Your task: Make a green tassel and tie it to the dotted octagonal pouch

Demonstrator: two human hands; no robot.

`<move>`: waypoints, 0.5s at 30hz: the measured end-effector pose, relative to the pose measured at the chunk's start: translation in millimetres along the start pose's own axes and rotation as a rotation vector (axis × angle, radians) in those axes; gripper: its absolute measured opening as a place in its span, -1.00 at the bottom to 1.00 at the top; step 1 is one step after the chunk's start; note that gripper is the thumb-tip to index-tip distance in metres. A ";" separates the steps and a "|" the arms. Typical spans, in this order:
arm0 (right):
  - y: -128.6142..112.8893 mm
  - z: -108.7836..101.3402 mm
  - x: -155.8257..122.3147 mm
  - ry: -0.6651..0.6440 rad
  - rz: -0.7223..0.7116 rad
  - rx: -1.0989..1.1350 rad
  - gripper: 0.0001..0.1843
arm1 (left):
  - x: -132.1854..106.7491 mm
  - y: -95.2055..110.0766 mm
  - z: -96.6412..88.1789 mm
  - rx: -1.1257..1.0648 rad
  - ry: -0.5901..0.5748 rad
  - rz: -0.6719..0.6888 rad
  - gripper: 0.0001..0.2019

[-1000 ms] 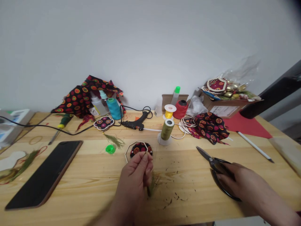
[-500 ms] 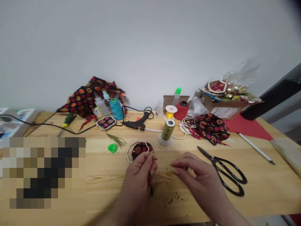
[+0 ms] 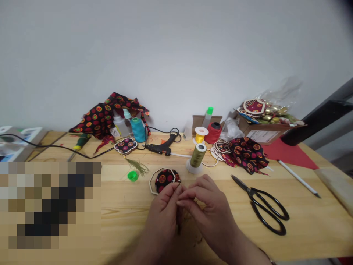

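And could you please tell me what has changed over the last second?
The right hand let go of the scissors, leaving them on the table, and moved left to the left hand. The left hand keeps its pinch on a small, mostly hidden item; the patterned piece, olive thread spool and glue gun stayed put.

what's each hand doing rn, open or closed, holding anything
Left hand: closed in a pinch; what it holds is too hidden to name.
Right hand: curled in against the left; cannot tell whether it grips anything.
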State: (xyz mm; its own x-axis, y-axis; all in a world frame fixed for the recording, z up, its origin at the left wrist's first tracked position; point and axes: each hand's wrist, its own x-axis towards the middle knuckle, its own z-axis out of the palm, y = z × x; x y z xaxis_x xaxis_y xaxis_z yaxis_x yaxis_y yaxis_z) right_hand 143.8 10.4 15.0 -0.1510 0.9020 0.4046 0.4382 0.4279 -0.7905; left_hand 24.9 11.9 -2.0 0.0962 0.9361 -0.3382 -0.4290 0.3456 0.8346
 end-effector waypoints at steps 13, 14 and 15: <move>-11.6 -27.3 80.3 -0.064 0.266 0.195 -0.87 | -0.8 8.6 -9.0 -0.059 0.153 0.020 -0.55; -12.6 -31.2 90.4 -0.060 0.327 0.229 -0.86 | -0.9 9.9 -9.8 -0.065 0.160 0.040 -0.53; -13.8 -35.1 99.5 -0.043 0.355 0.262 -0.84 | -0.8 10.9 -10.5 -0.073 0.162 0.059 -0.52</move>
State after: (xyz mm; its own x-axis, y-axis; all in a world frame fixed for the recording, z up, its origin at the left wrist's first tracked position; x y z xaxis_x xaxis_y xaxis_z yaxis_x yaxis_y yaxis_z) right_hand 153.9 92.2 82.3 -0.0705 0.9949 0.0723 0.2311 0.0868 -0.9691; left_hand 10.8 14.2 2.8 -0.0746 0.9297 -0.3607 -0.4944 0.2796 0.8230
